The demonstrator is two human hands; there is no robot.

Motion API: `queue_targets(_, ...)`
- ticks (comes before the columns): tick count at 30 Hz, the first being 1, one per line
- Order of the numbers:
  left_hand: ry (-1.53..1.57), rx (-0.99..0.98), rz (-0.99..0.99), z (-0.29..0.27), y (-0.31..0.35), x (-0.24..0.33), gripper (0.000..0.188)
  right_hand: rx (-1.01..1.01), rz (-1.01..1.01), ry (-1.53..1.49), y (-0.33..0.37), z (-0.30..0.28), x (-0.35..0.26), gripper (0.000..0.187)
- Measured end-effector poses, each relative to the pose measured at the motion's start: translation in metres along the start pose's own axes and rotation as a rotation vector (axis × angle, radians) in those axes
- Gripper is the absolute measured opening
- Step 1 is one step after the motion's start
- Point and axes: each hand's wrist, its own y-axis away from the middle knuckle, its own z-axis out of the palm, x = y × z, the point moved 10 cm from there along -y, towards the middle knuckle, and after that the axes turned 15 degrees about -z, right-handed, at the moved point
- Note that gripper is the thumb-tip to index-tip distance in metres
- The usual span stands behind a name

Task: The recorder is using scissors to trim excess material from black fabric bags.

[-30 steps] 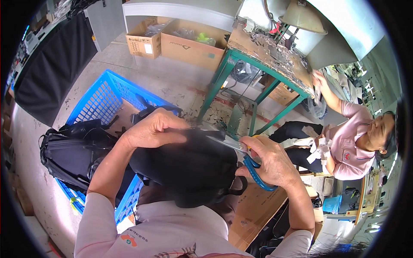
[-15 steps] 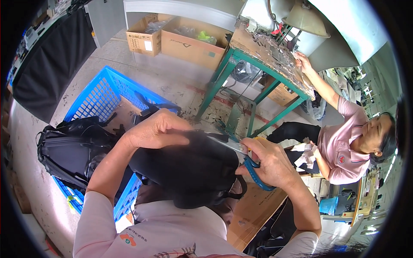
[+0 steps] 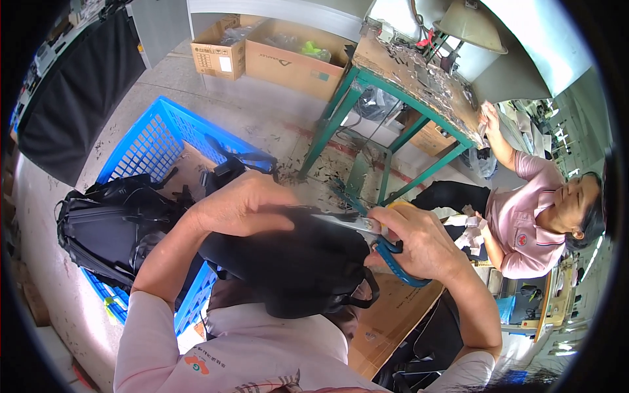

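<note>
Across my lap lies a black bag (image 3: 282,268) with a short loop handle at its right end. My left hand (image 3: 246,203) is closed on the bag's upper edge, thumb against fingers; motion blurs the fingertips. In my right hand (image 3: 419,239) is a pair of scissors (image 3: 393,265) with blue handles, their blades pointing left along the bag's top edge. Something yellow shows at the right index finger. Whether the blades touch the fabric, I cannot tell.
A blue plastic crate (image 3: 141,141) at left holds black backpacks (image 3: 118,226). Ahead stands a green-framed table (image 3: 413,85) strewn with scraps. Cardboard boxes (image 3: 295,62) line the wall. A co-worker (image 3: 531,216) in pink sits at right. Another cardboard box (image 3: 393,314) is beside my lap.
My right hand and the scissors have shifted slightly right. My left hand keeps its grip on the bag. The co-worker's raised hand has moved down and right, away from the table.
</note>
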Motion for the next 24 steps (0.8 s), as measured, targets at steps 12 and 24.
queue_targets(12, -0.081, 0.044, -0.030, 0.003, -0.001, 0.000, 0.018, -0.101, -0.091, 0.144, 0.002, 0.000, -0.003, 0.041)
queue_targets(24, -0.282, 0.096, -0.143, -0.013, 0.008, -0.005, 0.033, 0.150, 0.209, -0.502, 0.003, 0.049, 0.028, 0.045)
